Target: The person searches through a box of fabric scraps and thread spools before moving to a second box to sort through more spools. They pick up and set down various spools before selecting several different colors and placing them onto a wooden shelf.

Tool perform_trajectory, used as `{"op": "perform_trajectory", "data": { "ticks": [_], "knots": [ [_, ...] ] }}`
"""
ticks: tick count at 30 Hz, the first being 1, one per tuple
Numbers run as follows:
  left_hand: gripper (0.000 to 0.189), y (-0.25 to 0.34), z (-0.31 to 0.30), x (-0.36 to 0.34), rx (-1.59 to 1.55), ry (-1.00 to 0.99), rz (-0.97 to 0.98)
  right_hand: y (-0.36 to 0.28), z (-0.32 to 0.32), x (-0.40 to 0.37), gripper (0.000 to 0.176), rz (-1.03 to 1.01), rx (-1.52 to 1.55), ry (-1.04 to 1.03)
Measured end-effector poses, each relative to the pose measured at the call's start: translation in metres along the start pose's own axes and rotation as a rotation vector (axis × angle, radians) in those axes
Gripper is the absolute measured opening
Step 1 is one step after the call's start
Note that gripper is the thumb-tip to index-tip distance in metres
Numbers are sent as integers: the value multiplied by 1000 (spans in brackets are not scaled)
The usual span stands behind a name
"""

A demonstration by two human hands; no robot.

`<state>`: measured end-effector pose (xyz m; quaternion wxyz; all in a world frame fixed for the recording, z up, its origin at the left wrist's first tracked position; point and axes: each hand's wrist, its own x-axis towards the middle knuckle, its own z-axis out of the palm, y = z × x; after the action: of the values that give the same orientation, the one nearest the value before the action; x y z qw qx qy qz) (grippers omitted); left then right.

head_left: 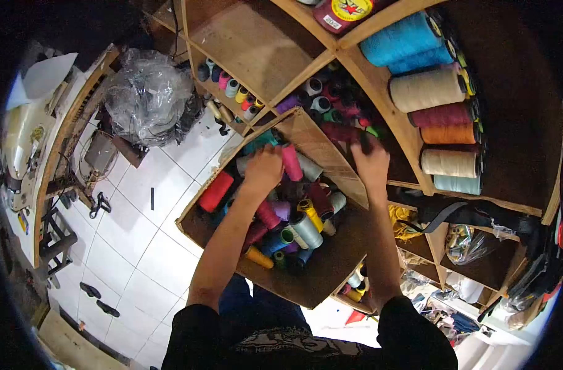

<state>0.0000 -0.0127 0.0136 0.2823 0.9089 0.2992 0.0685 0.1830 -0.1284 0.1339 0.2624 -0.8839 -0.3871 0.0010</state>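
A cardboard box [337, 259] in front of me holds several thread spools, among them a red spool [217, 191], a pale grey-blue spool [307, 230] and a yellow spool [310, 213]. Over its far left part, my left hand [264, 169] is closed against a pink thread spool [291, 163]; its fingertips are partly hidden. A teal spool [261, 142] lies just beyond those fingers. My right hand [372, 163] reaches past the box's far flap [321, 148] to a shelf compartment, its fingers closed at the end of a dark maroon thread spool [341, 132].
Wooden shelving [349, 58] rises beyond the box, with large thread cones [427, 87] at right and a row of small spools [232, 89] at left. A clear plastic bag [147, 95] lies on the tiled floor [130, 222]. A worktable [72, 139] stands far left.
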Motion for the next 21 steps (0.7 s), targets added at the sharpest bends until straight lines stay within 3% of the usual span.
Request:
{"op": "perform_trajectory", "data": {
  "ticks": [3, 6, 9, 12, 15, 16, 19, 21],
  "knots": [
    [35, -5, 4, -3, 108, -165, -39, 8, 17, 15, 34, -65, -115, -120],
    [35, -5, 18, -2, 223, -136, -2, 17, 38, 33, 33, -164, -158, -209],
    [34, -6, 14, -4, 192, -187, -9, 9, 40, 37, 28, -98, -62, -297],
    [34, -9, 19, -2, 232, -136, 6, 30, 52, 36, 25, -233, -206, -255],
    [36, -10, 17, -1, 215, -204, 15, 29, 59, 38, 24, -135, -205, -218],
    [36, -10, 16, 0, 216, -193, 8, 28, 61, 42, 25, -35, -355, -348],
    [35, -8, 18, 0, 220, -180, 3, 33, 62, 40, 28, -129, -296, -271],
    [33, -10, 20, 2, 232, -191, 12, 34, 64, 47, 29, -75, -398, -375]
  ]
}}
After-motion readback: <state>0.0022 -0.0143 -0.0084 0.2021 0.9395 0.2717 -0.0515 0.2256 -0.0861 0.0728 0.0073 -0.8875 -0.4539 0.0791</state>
